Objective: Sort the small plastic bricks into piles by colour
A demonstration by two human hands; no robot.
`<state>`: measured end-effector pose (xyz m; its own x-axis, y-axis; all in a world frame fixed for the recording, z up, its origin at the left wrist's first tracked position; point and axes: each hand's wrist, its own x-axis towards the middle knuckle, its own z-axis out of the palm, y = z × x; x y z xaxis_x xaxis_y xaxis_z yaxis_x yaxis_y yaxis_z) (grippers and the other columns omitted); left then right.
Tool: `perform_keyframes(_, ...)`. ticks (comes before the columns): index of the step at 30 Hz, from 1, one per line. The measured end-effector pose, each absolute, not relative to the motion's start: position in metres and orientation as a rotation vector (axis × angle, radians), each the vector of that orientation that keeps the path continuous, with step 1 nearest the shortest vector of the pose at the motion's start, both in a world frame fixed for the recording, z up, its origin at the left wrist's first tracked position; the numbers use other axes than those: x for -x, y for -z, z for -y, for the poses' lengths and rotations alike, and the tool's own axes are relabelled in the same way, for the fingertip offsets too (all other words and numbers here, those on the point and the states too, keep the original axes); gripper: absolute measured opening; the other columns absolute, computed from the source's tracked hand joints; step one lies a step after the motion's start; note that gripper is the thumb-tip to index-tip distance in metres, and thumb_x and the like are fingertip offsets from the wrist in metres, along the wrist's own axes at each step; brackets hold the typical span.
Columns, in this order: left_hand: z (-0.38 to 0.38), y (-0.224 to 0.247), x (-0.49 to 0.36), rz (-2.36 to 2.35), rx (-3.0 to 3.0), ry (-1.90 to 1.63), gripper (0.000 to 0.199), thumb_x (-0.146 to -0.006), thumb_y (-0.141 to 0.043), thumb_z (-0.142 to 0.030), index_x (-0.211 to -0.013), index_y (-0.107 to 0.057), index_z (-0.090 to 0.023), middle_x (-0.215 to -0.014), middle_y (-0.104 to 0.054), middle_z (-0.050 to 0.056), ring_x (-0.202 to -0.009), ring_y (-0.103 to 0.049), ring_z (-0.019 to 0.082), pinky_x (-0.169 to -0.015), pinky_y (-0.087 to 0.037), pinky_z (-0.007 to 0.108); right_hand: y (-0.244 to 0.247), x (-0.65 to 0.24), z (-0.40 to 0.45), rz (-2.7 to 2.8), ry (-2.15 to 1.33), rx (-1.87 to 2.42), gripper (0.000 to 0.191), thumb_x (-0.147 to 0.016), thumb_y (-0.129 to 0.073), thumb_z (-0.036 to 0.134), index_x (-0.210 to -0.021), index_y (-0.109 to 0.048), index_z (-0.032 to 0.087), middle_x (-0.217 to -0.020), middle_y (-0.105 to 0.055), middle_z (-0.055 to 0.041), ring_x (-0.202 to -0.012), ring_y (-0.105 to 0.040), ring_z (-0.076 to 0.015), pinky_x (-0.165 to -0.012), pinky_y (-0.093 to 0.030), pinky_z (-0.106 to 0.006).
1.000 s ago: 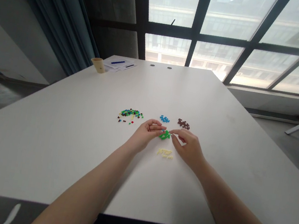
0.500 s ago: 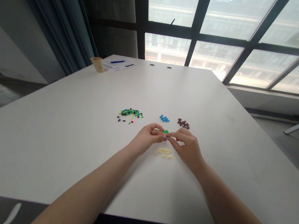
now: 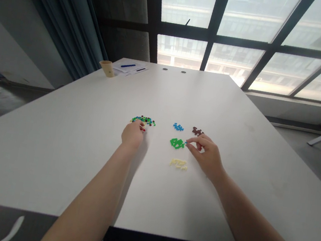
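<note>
On the white table lie several sorted piles of tiny plastic bricks. My left hand is bunched with its fingertips down at the near edge of a mixed pile of green, blue, dark and red bricks. Whether those fingers hold a brick is hidden. My right hand pinches a tiny blue brick between thumb and forefinger, just right of a green brick pile. A blue pile, a brown pile and a pale yellow pile lie close by.
A paper cup and papers with a blue pen sit at the table's far end. Tall windows stand beyond the table, with a dark curtain to the left.
My left hand has moved left from the green pile to the mixed pile. My right hand has drawn back slightly rightward, and the green pile is uncovered.
</note>
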<state>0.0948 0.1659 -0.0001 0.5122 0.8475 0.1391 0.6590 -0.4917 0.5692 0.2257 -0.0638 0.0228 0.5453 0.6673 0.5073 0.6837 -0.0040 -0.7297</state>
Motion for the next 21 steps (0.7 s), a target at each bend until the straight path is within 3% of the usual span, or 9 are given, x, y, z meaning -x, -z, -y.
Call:
perform_keyframes(5,-0.142,-0.011,-0.108,-0.912,-2.17,-0.703,0.014,-0.068,-0.061,-0.021,-0.081,-0.066,-0.017,-0.095,-0.065,0.008,-0.081,-0.056,0.019,-0.078,-0.041,0.033,-0.028,-0.221,0.065,1.133,0.013,1.672,0.007,-0.077,-0.061,0.024,-0.078,-0.068,0.02,-0.064,-0.043,0.0026,-0.059,-0.041,-0.0105,-0.059,-0.037,-0.025)
perform_keyframes(8,-0.108,-0.021,-0.114,-0.548,-1.677,-0.372,0.031,-0.073,-0.06,-0.044,-0.085,-0.067,-0.017,-0.087,-0.065,0.007,-0.079,-0.055,0.016,-0.071,-0.042,0.028,-0.032,-0.214,0.065,1.144,0.01,1.663,0.006,-0.076,-0.062,0.021,-0.078,-0.068,0.021,-0.063,-0.045,0.0026,-0.059,-0.042,-0.0105,-0.058,-0.036,-0.025)
perform_keyframes(10,-0.087,-0.025,-0.115,-0.301,-1.364,-0.103,0.042,-0.072,-0.058,-0.053,-0.092,-0.067,-0.018,-0.094,-0.063,0.008,-0.085,-0.055,0.016,-0.071,-0.042,0.026,-0.034,-0.211,0.066,1.16,0.004,1.652,0.006,-0.076,-0.062,0.02,-0.078,-0.068,0.021,-0.062,-0.045,0.0028,-0.059,-0.042,-0.0106,-0.057,-0.036,-0.024)
perform_keyframes(21,-0.073,-0.016,-0.115,-0.208,-1.005,0.071,0.036,-0.062,-0.072,-0.047,-0.08,-0.067,-0.015,-0.088,-0.06,0.005,-0.083,-0.052,0.011,-0.071,-0.037,0.023,-0.032,-0.206,0.064,1.221,0.079,1.643,0.013,-0.077,-0.059,0.016,-0.083,-0.069,0.021,-0.065,-0.052,0.0012,-0.061,-0.045,-0.011,-0.056,-0.037,-0.024)
